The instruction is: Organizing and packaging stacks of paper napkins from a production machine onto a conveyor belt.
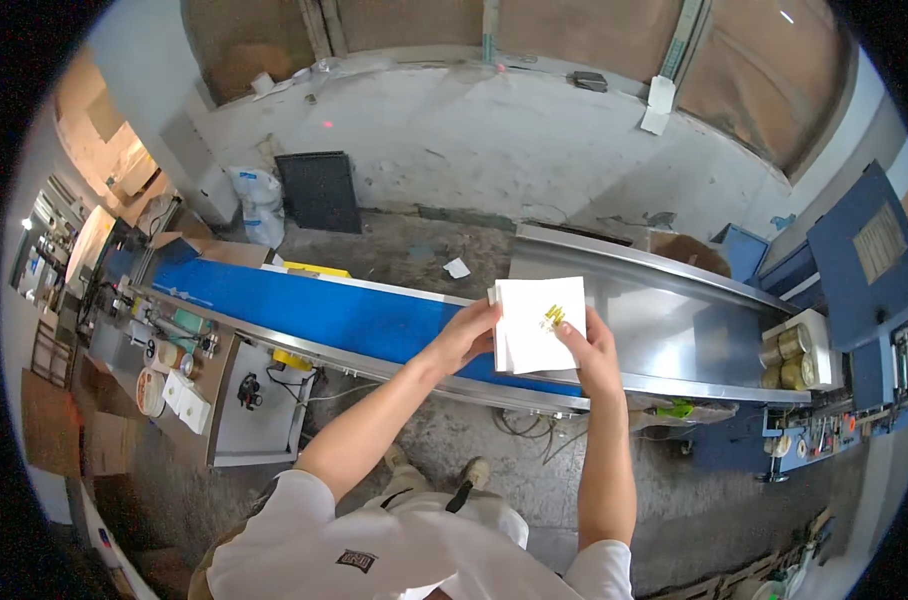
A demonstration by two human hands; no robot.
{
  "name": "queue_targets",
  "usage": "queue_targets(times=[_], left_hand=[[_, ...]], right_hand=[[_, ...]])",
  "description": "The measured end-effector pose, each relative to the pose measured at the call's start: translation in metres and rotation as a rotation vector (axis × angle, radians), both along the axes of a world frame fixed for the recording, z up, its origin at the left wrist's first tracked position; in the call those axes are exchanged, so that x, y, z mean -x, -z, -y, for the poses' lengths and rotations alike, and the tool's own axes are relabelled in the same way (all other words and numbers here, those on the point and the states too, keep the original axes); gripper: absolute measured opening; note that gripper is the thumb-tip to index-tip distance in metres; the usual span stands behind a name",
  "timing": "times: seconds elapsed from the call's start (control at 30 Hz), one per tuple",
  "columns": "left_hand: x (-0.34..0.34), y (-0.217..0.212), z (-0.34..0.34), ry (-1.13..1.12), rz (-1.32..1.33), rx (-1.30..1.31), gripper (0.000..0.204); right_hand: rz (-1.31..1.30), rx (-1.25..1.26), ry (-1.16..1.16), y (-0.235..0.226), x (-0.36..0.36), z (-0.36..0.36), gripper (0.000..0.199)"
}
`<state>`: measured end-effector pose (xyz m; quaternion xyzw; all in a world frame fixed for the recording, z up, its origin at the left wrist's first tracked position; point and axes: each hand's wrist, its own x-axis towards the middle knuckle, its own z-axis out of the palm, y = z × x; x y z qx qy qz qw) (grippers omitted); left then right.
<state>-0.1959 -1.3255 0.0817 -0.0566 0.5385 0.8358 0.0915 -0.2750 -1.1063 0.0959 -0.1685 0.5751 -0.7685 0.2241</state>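
Observation:
A small stack of white, square paper pieces [524, 345] with a yellow-gold print on top is held up over the end of the blue conveyor belt [374, 313]. The stack's left side looks layered, with edges slightly out of line. My left hand [464, 338] grips that left edge, its fingers partly hidden behind the paper. On the right edge, my right hand [598, 358] is closed, its thumb lying on the top face beside the print and its other fingers behind. Whether the pieces are cards or folded napkins I cannot tell.
To the right, a metal table [674, 330] adjoins the belt, with several rolls [789, 358] at its far end. Beyond stands a blue machine [869, 250]. At left, a side table [159, 385] bears tape rolls and white printed paper pieces [186, 402]. Cables [529, 425] hang beneath the belt.

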Motion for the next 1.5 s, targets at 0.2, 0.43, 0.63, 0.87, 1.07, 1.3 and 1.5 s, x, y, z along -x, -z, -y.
queue_targets(times=[0.2, 0.43, 0.63, 0.87, 1.07, 1.3, 1.5], left_hand=[[-0.041, 0.008, -0.005, -0.09, -0.065, -0.501, 0.081], [-0.096, 0.019, 0.016, -0.263, -0.009, -0.497, 0.072], [-0.167, 0.025, 0.048, -0.551, 0.071, -0.36, 0.055], [-0.273, 0.051, 0.127, -0.601, 0.069, -0.213, 0.056], [-0.399, 0.071, 0.222, -0.266, -0.002, -0.03, 0.063], [-0.482, 0.075, 0.276, -0.657, 0.002, -0.052, 0.053], [-0.545, 0.076, 0.313, -1.001, 0.088, -0.162, 0.048]], right_hand=[[-0.167, -0.162, 0.044, -0.007, -0.035, 0.033, 0.055], [-0.378, -0.449, -0.095, 0.017, -0.074, 0.064, 0.068], [-0.15, -0.206, -0.326, 0.004, -0.123, 0.121, 0.067], [0.047, -0.234, -0.476, 0.031, -0.193, 0.191, 0.058], [0.041, -0.457, -1.001, 0.019, -0.239, 0.295, 0.061], [0.053, -0.392, -1.13, 0.037, -0.312, 0.433, 0.074], [0.424, -0.537, -1.005, 0.1, -0.371, 0.52, 0.073]])
